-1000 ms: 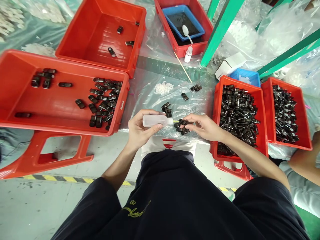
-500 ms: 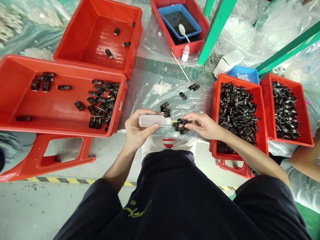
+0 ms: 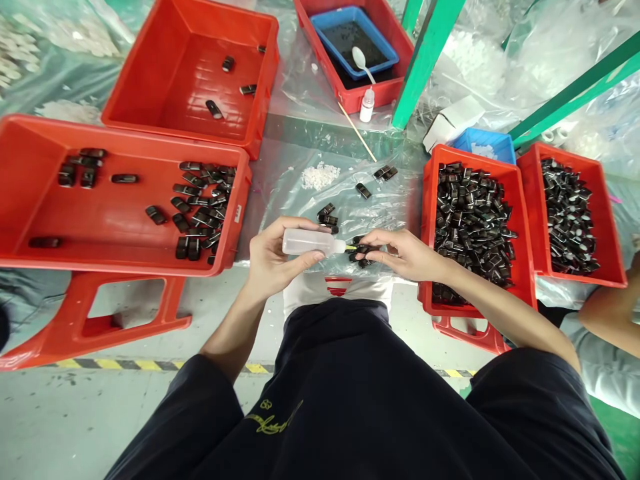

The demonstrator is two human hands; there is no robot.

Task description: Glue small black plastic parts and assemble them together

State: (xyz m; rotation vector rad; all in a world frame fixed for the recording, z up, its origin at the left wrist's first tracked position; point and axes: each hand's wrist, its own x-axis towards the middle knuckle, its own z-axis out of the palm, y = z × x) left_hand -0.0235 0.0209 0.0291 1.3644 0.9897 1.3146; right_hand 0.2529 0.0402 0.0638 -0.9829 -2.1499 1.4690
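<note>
Left hand: just left of the frame's centre, our left hand [image 3: 273, 259] is wrapping fingers and thumb around a translucent squeeze bottle [image 3: 311, 242], which is lying sideways, its thin yellow-green nozzle [image 3: 351, 248] pointing right.
Right hand: just right of centre, our right hand [image 3: 407, 255] is pinching a small glossy black piece [image 3: 367, 249] at the nozzle's end; we are not able to tell whether the tip is touching it.
Between the hands: we are seeing them facing each other, apart, with more dark pieces lying just beside the right fingertips.
Plastic sheet: above the hands, the clear sheet [image 3: 390, 208] is bearing a short row of black pieces [image 3: 327, 215], a heap of white granules [image 3: 321, 176] and a slim wooden stick [image 3: 359, 133].
Upper centre: a white spoon [image 3: 359, 58] is resting in a blue tray [image 3: 321, 30], while a small white bottle [image 3: 367, 105] is standing near it.
Left bins: two red bins [image 3: 105, 230] are holding scattered black pieces.
Right bins: two red bins [image 3: 429, 227] are brimming with them.
Right edge: another person's arm [image 3: 611, 313] is showing.
</note>
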